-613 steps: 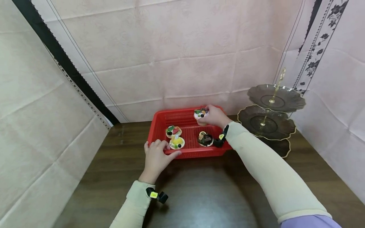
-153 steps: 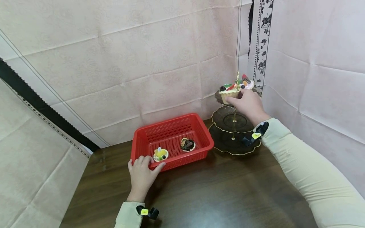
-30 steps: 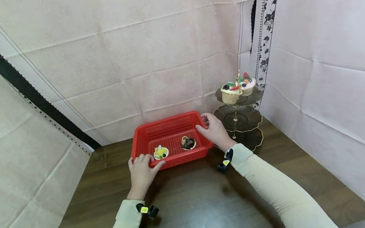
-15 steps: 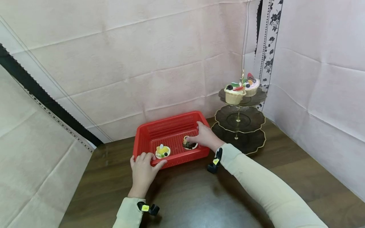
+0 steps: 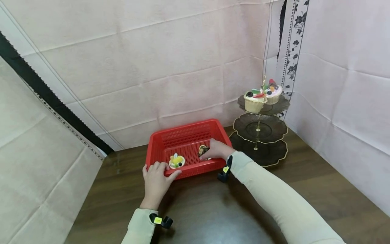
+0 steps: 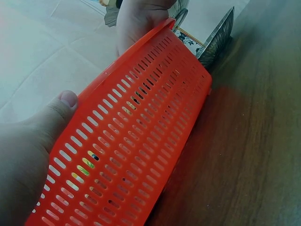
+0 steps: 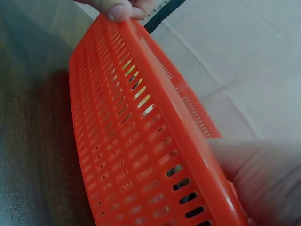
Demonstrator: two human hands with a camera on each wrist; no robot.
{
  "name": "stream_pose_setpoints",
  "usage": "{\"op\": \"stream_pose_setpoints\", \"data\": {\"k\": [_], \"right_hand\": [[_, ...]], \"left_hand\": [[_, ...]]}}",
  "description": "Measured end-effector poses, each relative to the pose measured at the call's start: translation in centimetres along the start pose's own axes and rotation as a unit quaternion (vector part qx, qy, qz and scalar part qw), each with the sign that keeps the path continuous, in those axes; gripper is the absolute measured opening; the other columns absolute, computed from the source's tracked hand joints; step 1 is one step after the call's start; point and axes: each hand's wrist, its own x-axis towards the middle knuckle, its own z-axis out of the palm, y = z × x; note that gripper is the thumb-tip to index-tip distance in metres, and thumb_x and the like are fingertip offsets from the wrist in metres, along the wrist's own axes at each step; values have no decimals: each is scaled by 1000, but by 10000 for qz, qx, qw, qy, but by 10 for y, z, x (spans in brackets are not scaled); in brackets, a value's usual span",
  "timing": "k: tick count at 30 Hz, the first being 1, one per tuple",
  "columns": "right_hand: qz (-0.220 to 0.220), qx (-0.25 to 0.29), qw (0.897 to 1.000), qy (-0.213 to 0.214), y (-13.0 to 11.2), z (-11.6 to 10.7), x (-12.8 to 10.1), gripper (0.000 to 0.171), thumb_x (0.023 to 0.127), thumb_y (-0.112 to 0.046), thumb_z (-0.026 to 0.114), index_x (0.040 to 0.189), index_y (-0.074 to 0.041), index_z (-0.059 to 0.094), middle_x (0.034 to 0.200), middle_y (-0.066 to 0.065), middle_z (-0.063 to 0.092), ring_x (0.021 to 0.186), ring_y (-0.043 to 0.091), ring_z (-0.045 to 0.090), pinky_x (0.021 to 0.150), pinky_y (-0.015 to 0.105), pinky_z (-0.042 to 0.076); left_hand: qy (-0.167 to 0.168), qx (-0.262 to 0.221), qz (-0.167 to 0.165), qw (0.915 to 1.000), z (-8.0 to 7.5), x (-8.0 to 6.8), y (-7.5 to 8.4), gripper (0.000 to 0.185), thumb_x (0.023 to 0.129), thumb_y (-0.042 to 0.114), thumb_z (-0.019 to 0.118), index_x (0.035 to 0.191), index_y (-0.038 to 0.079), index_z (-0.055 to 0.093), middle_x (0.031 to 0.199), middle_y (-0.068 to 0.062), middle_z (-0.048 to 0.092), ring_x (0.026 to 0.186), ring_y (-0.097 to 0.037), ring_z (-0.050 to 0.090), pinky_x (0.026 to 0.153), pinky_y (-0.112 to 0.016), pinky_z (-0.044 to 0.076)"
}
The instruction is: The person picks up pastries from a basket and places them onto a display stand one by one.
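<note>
Red basket (image 5: 189, 135) sits on the dark wood surface (image 5: 274, 189), near the back wall, long side toward the person. Left hand (image 5: 156, 179) grips the basket's near rim at its left corner: fingers curled over the rim, thumb against the slotted outer wall, as the left wrist view confirms (image 6: 28, 150). Right hand (image 5: 217, 150) reaches over the near rim on the right side and into the basket, fingers curled round the chocolate tart (image 5: 203, 150); the hand covers most of the tart, so the exact pinch is not visible. Right wrist view shows only the basket's outer wall (image 7: 141, 141) and part of that hand behind the rim. Yellow tart (image 5: 176, 161) lies on the basket floor just beyond the left hand's fingers, apart from the chocolate tart. Three-tier stand (image 5: 259, 149) is just right of the basket, its lowest plate close to the basket's right end. Top tier carries two cupcakes side by side, touching or nearly so: one with cream and fruit (image 5: 254, 101) at front left, one pink-topped (image 5: 273, 94) behind right. Middle and bottom tiers show bare plate. The basket's right wall and the sleeve (image 5: 274, 203) lie between the right hand and the stand.
</note>
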Motion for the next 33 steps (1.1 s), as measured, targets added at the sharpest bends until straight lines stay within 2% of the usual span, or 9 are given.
{"op": "stream_pose_setpoints", "data": {"k": [9,17,27,33], "right_hand": [[121,-787,9966,-227,-3,5,8,53,81,-40,84,110,-7,54,100,8,62,91,22,58,84,34,49],[228,-830,9956,-359,-4,10,16,61,84,-33,83,126,-6,49,112,9,61,100,23,59,97,40,51],[197,-1010,9943,-290,-3,8,17,49,83,-32,83,113,-8,54,100,7,63,91,22,61,84,35,51],[246,-816,9962,-179,-1,8,17,44,78,-34,85,104,-12,57,93,5,65,86,21,62,78,34,52]], "left_hand": [[-18,13,8,10000,1,2,-1,52,78,64,77,84,16,57,84,-3,58,88,-28,57,111,-71,21],[-15,33,-28,10000,-2,0,-2,50,78,61,79,83,16,56,82,-3,56,86,-28,56,111,-70,21],[-30,14,-9,10000,-2,0,-1,51,79,62,78,84,16,57,83,-3,57,86,-28,57,111,-71,21],[6,-3,32,10000,0,0,-1,51,78,63,78,83,16,57,82,-2,57,85,-27,57,110,-71,22]]}}
